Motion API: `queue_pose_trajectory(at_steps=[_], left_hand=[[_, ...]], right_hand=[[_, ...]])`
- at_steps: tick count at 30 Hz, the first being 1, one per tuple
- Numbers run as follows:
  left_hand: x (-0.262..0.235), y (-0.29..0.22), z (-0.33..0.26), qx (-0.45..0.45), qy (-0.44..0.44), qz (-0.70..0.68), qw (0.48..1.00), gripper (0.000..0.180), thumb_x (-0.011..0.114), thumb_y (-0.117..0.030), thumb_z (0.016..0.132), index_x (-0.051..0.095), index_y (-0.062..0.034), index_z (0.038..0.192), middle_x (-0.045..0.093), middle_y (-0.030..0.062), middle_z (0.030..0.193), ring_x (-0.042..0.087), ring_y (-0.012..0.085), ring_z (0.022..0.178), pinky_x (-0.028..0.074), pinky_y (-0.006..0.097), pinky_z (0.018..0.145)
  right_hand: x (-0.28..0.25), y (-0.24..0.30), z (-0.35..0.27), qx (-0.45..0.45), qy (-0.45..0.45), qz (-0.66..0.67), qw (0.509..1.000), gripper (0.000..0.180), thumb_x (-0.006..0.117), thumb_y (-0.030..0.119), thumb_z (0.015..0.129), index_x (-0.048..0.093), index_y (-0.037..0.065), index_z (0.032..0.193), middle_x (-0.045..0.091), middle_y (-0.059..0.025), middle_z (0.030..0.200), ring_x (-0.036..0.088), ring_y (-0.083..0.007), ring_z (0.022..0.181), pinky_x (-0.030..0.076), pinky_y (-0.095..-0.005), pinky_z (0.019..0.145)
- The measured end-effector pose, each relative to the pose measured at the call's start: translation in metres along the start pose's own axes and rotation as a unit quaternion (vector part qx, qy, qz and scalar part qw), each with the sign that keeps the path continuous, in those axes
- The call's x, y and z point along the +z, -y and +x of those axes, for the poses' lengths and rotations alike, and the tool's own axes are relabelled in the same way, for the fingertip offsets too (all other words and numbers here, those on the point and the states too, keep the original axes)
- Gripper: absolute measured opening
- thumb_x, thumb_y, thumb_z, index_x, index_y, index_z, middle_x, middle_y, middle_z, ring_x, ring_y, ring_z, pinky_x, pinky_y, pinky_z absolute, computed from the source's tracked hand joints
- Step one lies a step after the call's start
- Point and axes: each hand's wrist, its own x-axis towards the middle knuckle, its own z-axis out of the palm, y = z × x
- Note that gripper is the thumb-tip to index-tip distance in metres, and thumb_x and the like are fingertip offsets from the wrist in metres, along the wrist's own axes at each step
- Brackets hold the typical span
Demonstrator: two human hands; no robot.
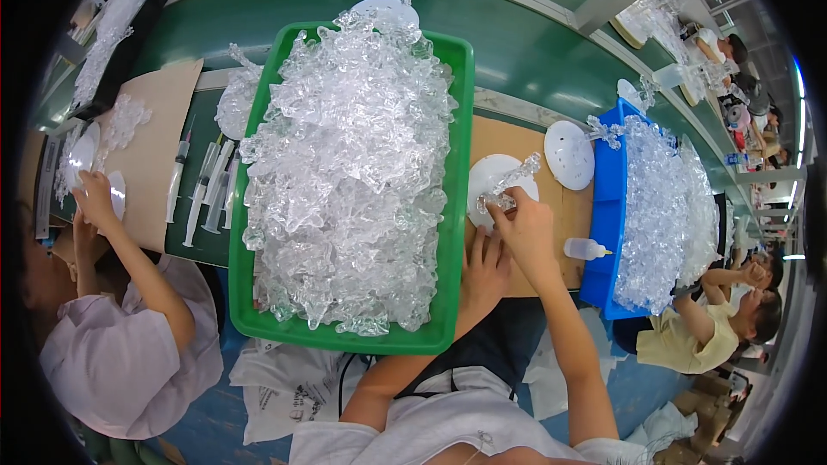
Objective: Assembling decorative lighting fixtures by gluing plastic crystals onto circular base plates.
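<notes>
Right hand (527, 226) pinches clear piece (510, 185) over white disc (493, 182). Piece's long side points up-right, away from hand. Left hand (487, 265) flat on board (551, 207), fingers spread, holds nothing, maybe touching disc edge. Green tray (457, 207) just left.

Right hand (524, 226) gripped a clear plastic piece (510, 185) over a white disc (493, 182). Left hand (487, 269) lay flat on the brown board (517, 142), just beside the green tray (461, 164) heaped with clear parts. A small dropper bottle (586, 249) lay right of the right hand.
</notes>
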Motion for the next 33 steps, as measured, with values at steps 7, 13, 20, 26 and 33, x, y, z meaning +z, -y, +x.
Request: queue_pose_trajectory(at_steps=[7, 13, 20, 26, 33], left_hand=[[0.006, -0.002, -0.002, 0.003, -0.009, -0.015, 1.000, 0.039, 0.063, -0.023, 0.080, 0.057, -0.0019, 0.112, 0.044, 0.0214, 0.125, 0.040, 0.0402, 0.121, 0.027, 0.065, 0.101], [-0.007, 0.004, 0.007, -0.062, -0.032, -0.112, 0.991, 0.046, 0.064, -0.017, 0.080, 0.052, -0.0002, 0.120, 0.039, 0.0283, 0.130, 0.035, 0.0457, 0.124, 0.029, 0.060, 0.102], [-0.017, 0.003, 0.018, -0.072, 0.030, -0.054, 0.996, 0.065, 0.061, -0.024, 0.082, 0.035, -0.0016, 0.137, 0.030, 0.0320, 0.139, 0.028, 0.0497, 0.130, 0.026, 0.056, 0.106], [-0.028, 0.001, 0.023, -0.072, 0.076, -0.018, 0.994, 0.061, 0.060, -0.027, 0.083, 0.040, -0.0029, 0.135, 0.030, 0.0284, 0.142, 0.026, 0.0485, 0.132, 0.025, 0.057, 0.106], [-0.021, 0.010, 0.017, -0.072, 0.059, -0.003, 0.996, 0.052, 0.059, -0.032, 0.086, 0.048, -0.0032, 0.128, 0.030, 0.0289, 0.142, 0.029, 0.0474, 0.131, 0.027, 0.055, 0.106]], right_hand=[[0.005, 0.005, 0.001, -0.041, 0.005, -0.076, 0.996, 0.025, 0.067, 0.020, 0.077, 0.055, -0.001, 0.081, 0.062, -0.0225, 0.071, 0.061, -0.0401, 0.066, 0.049, -0.0457, 0.060], [0.000, -0.006, 0.005, -0.037, 0.027, -0.022, 0.999, 0.026, 0.067, 0.020, 0.077, 0.054, -0.002, 0.080, 0.061, -0.0237, 0.071, 0.061, -0.0409, 0.067, 0.048, -0.0466, 0.060], [0.005, 0.000, -0.003, -0.089, 0.012, -0.102, 0.991, 0.029, 0.065, 0.020, 0.078, 0.054, -0.004, 0.091, 0.062, -0.0238, 0.072, 0.061, -0.0405, 0.067, 0.049, -0.0469, 0.060], [-0.015, -0.004, 0.002, -0.045, 0.106, -0.123, 0.986, 0.033, 0.064, 0.021, 0.079, 0.053, 0.002, 0.104, 0.062, -0.0195, 0.072, 0.062, -0.0389, 0.070, 0.049, -0.0466, 0.061], [-0.108, 0.016, 0.040, -0.130, 0.087, -0.136, 0.978, 0.025, 0.065, 0.029, 0.081, 0.065, 0.008, 0.096, 0.065, -0.0127, 0.070, 0.064, -0.0312, 0.066, 0.049, -0.0385, 0.059]])
